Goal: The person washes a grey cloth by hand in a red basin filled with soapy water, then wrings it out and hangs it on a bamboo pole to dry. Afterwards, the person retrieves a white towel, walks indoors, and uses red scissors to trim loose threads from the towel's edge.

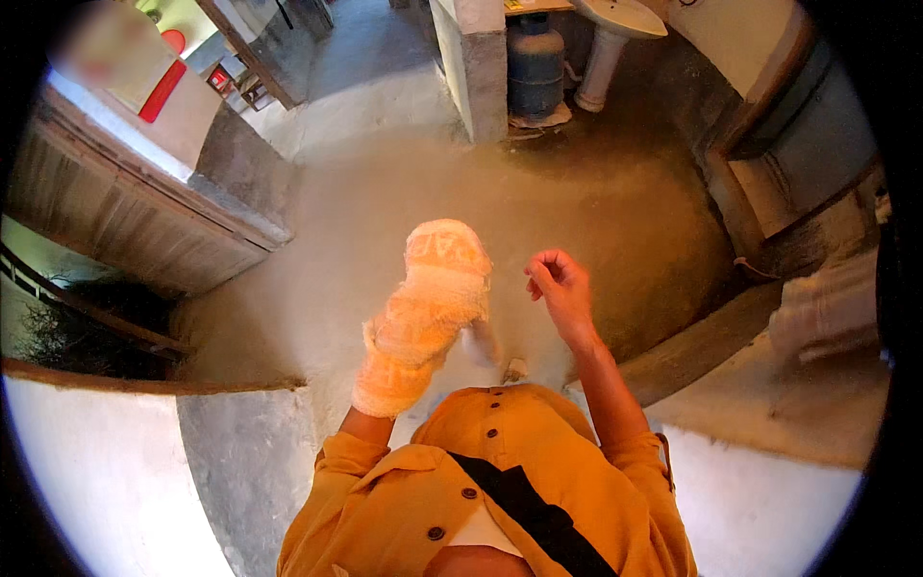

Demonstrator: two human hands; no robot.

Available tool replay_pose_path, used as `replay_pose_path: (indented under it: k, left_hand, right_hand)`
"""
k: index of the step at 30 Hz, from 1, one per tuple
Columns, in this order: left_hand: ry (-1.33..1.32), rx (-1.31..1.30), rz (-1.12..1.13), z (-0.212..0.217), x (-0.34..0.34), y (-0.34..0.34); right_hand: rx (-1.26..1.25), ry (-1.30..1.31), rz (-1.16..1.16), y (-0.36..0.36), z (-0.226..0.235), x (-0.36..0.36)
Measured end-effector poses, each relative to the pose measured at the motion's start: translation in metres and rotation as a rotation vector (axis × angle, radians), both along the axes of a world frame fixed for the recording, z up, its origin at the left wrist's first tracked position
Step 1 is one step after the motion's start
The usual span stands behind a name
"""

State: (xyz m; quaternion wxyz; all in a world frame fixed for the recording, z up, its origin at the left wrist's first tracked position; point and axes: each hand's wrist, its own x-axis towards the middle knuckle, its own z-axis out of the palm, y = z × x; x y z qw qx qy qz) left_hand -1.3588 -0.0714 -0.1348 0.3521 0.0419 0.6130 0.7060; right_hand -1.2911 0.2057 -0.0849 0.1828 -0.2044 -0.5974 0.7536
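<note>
A fluffy pale-orange cloth [423,317] with raised lettering covers my left hand and most of that forearm, bunched in folds like a long mitt. The fingers of that hand are hidden beneath it. To its right, apart from the cloth, my right hand [560,282] is held up in front of my body. Its fingers are curled in with the thumb against them, and nothing shows in them.
Ahead, past a wall end [483,87], stand a blue-grey gas cylinder [536,72] and a white pedestal basin [601,67]. A bare concrete floor [356,207] leads to a passage. Wooden doorway boards [144,207] line the left; a low ledge [692,361] runs along the right.
</note>
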Motion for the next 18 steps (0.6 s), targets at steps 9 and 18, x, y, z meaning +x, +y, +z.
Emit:
replay_pose_path:
  k: [9,18]
  left_hand:
    - [0.002,-0.022,-0.069,-0.016,-0.151,0.16]
    - [0.022,-0.014,-0.196,-0.043,-0.341,0.316]
  right_hand:
    - [0.711,-0.021,0.101,0.112,-0.025,-0.134]
    - [0.728,-0.1,-0.006,0.259,-0.039,-0.281]
